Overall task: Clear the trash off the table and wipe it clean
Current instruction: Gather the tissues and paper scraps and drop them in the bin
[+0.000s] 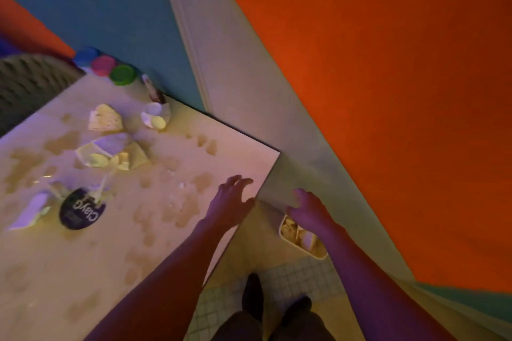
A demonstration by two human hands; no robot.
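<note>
Trash (110, 152) is heaped toward the table's (69, 271) far-left edge, amid brown stains. Nothing is held: the left hand (230, 203), fingers spread, hovers at the right edge; the right hand (310, 212), loosely curled, hangs over the floor bin (302, 238). Crumpled pieces should be gathered first, wiping after.

One view only, from the person's head, tilted and looking steeply down: the table (83, 271) fills the left, close below, the floor (299, 277) and a bin (291, 241) drop away right, walls lean in above.
</note>
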